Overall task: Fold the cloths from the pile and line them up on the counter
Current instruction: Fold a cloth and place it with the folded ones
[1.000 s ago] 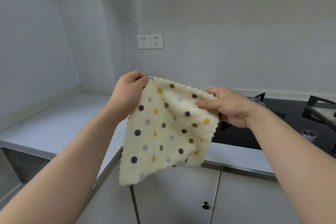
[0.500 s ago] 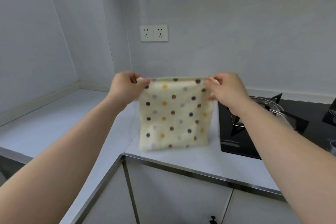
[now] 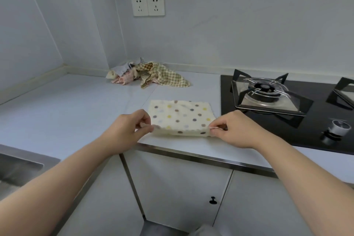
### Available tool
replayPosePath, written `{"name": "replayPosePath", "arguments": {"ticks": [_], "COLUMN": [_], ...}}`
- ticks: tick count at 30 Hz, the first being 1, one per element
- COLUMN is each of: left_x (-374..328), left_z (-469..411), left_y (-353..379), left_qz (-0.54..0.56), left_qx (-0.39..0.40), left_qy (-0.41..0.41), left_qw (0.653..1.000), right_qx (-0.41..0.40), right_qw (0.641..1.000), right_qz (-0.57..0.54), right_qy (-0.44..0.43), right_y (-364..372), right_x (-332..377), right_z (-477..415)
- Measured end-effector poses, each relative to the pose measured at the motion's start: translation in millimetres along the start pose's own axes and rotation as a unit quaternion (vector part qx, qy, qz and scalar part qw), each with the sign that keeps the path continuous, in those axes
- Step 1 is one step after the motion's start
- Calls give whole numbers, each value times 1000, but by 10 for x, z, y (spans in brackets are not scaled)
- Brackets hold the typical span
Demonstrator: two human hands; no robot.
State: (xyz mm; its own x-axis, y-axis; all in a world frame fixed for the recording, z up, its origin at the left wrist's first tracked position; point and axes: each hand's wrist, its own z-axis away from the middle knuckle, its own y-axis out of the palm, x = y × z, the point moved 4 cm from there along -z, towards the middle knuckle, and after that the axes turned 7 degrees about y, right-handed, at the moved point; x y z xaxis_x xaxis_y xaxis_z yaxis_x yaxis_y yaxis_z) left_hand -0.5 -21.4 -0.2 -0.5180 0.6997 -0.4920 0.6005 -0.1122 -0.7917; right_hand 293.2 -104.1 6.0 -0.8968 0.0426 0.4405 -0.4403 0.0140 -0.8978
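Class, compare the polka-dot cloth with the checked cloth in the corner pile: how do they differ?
The polka-dot cloth is cream with coloured dots; the checked cloth has tan and cream squares. The polka-dot cloth lies flat, rectangular; the checked cloth is crumpled. The left hand and right hand pinch the polka-dot cloth's near corners; nothing touches the checked cloth. Both rest on the counter.

Second burner (image 3: 342,94): cut off by right edge. Sink (image 3: 19,166): cut off by left edge. Pile (image 3: 153,74): cloths overlap; count cannot be told. Polka-dot cloth (image 3: 182,116): near corners covered by left hand (image 3: 126,130) and right hand (image 3: 237,132). Pale object (image 3: 203,231) at bottom edge: unidentifiable.
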Motion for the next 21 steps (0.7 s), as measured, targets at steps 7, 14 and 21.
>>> {"name": "replayPosePath", "arguments": {"ticks": [7,14,21], "left_x": [23,441,788], "left_z": [-162,-898,-1079], "left_y": [-66,84,426], "left_qz": [20,-67,-102], "left_qx": [-37,-44,23], "left_qy": [-46,-90,-79], "left_qw": [998,993,991], "right_qx": [-39,-83,-5], "right_qw": [998,994,983], "right_qz": [-42,27,144], "right_qy": [21,68,116], "right_y": [-98,-80,226], "right_x": [-77,-60,-220], "right_z": [-199,-896,-1200]}}
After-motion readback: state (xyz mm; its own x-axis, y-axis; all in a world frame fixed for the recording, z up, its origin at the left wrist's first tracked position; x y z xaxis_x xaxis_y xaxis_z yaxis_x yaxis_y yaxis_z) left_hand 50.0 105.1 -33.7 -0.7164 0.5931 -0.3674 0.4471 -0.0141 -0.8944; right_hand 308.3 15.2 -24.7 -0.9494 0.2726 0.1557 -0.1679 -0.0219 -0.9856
